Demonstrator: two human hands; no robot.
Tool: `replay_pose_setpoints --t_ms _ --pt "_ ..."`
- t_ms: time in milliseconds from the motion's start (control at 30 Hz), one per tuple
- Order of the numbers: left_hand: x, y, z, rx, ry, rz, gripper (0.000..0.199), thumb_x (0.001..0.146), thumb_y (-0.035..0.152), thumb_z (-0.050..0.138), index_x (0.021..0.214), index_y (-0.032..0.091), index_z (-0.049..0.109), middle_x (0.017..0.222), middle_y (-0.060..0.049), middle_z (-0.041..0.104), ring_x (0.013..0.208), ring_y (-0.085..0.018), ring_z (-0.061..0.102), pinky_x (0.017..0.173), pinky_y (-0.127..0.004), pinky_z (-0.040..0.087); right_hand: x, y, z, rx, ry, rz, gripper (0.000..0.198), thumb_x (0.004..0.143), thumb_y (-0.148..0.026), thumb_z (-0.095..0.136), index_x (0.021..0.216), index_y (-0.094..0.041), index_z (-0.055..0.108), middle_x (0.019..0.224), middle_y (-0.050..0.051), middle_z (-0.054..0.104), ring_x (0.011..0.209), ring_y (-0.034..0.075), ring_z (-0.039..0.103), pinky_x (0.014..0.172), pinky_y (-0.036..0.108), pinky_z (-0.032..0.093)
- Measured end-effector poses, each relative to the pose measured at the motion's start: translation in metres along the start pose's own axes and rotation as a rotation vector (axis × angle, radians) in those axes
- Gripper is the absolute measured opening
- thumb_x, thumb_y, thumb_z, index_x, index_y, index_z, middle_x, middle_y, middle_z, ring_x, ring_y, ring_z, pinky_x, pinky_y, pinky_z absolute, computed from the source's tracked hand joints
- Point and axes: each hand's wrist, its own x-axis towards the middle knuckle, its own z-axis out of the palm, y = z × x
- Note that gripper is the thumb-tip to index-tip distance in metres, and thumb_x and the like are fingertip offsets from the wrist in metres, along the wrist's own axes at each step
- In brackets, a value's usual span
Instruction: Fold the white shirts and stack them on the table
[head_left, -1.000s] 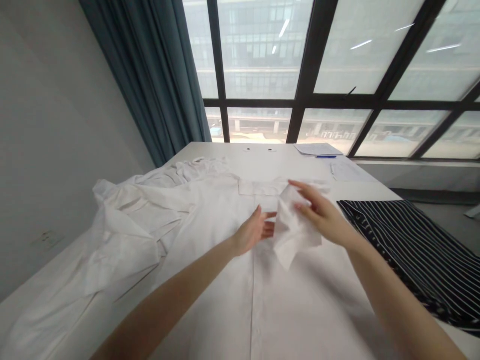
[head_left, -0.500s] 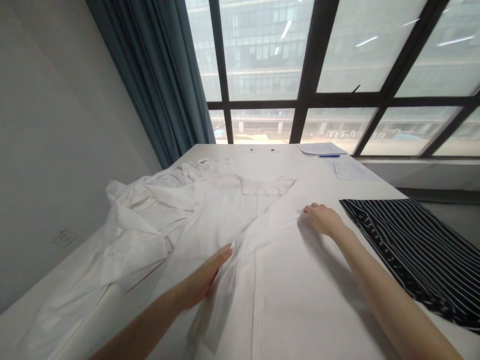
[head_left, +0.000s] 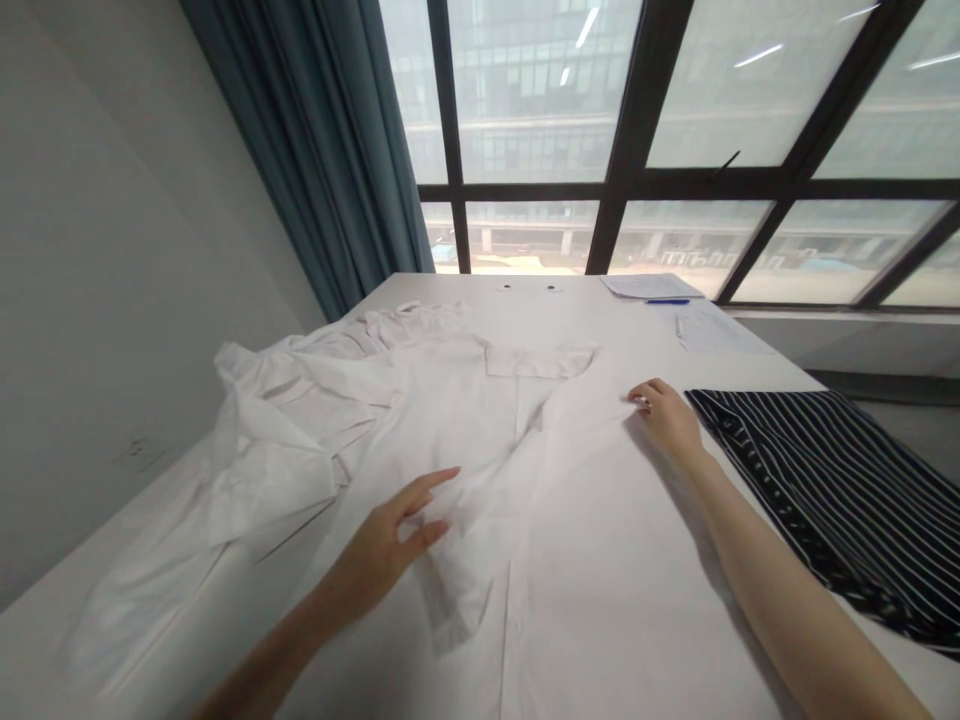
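Observation:
A white shirt [head_left: 480,400] lies spread over the white table, its collar band toward the far side and a buttoned front strip running toward me. Over its left part is my left hand [head_left: 390,530], thumb and forefinger apart and nothing between them. A loose fold of the shirt rises just beside those fingers. My right hand [head_left: 667,420] is at the shirt's right side, fingers curled in and seeming to pinch a bit of the cloth; the fingertips are partly hidden. More crumpled white cloth [head_left: 285,430] is bunched at the left.
A black-and-white striped cloth [head_left: 832,490] lies along the table's right edge. Papers [head_left: 652,287] and a blue pen [head_left: 667,301] are at the far right of the table [head_left: 480,295]. Beyond stand a blue curtain [head_left: 322,150] and large windows.
My left hand has let go of the shirt's fold and opened, and the fold has dropped lower. My right hand has shifted slightly to the right. The view has tilted a little.

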Motion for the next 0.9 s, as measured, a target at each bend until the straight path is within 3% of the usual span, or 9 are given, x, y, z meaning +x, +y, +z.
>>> replay_pose_setpoints --t_ms 100,267,467,600,667,733,900 --pt "-0.002 -0.009 -0.012 0.006 0.141 0.08 0.051 0.089 0.054 0.051 0.132 0.027 0.057 0.14 -0.004 0.057 0.13 -0.025 0.052 0.108 -0.037 0.042 0.001 0.015 0.002 0.066 0.05 0.05 0.034 0.074 -0.004 0.045 0.094 -0.019 0.068 0.105 0.006 0.064 0.087 0.019 0.062 0.069 0.028 0.045" --pt "-0.005 -0.032 -0.013 0.168 0.031 0.161 0.04 0.094 0.045 0.049 0.127 0.029 0.063 0.123 -0.004 0.069 0.114 -0.023 0.063 0.103 -0.038 0.046 -0.003 0.029 0.01 0.154 0.039 0.055 0.036 0.068 -0.004 0.045 0.089 -0.018 0.07 0.095 0.007 0.064 0.079 0.02 0.061 0.072 0.031 0.047" --pt "-0.005 -0.037 -0.014 -0.066 0.029 0.033 0.044 0.089 0.049 0.057 0.126 0.026 0.064 0.131 -0.005 0.065 0.124 -0.027 0.058 0.109 -0.044 0.041 0.0 0.018 0.007 0.242 0.031 -0.052 0.033 0.07 -0.012 0.056 0.099 -0.019 0.071 0.114 0.011 0.058 0.108 0.028 0.055 0.095 0.042 0.042" --pt "-0.009 -0.034 -0.024 -0.332 -0.096 -0.077 0.052 0.087 0.052 0.059 0.13 0.024 0.06 0.124 -0.008 0.068 0.113 -0.028 0.064 0.093 -0.04 0.054 0.004 0.012 0.003 0.363 -0.043 -0.091 0.02 0.074 -0.023 0.061 0.09 -0.021 0.074 0.111 0.01 0.063 0.109 0.029 0.057 0.097 0.044 0.042" --pt "-0.01 -0.035 -0.025 -0.255 -0.144 -0.082 0.047 0.088 0.051 0.058 0.127 0.025 0.062 0.117 -0.007 0.07 0.104 -0.027 0.068 0.082 -0.036 0.057 0.006 0.016 0.0 0.436 -0.08 -0.067 0.021 0.08 -0.029 0.056 0.088 -0.021 0.074 0.11 0.01 0.066 0.107 0.027 0.06 0.095 0.041 0.045" --pt "-0.011 -0.038 -0.022 -0.018 -0.12 0.018 0.035 0.089 0.045 0.058 0.116 0.026 0.069 0.112 -0.006 0.07 0.098 -0.026 0.068 0.079 -0.034 0.057 0.006 0.023 -0.006 0.498 -0.149 -0.037 0.025 0.081 -0.031 0.054 0.087 -0.02 0.075 0.108 0.01 0.069 0.104 0.026 0.063 0.092 0.038 0.047" --pt "-0.018 -0.037 0.0 0.509 0.125 0.478 0.02 0.091 0.027 0.053 0.103 0.027 0.07 0.132 -0.01 0.054 0.125 -0.029 0.05 0.102 -0.048 0.045 0.001 0.039 -0.023 0.577 -0.375 0.0 0.023 0.069 -0.028 0.061 0.084 -0.022 0.077 0.121 0.008 0.068 0.105 0.025 0.064 0.088 0.035 0.05"
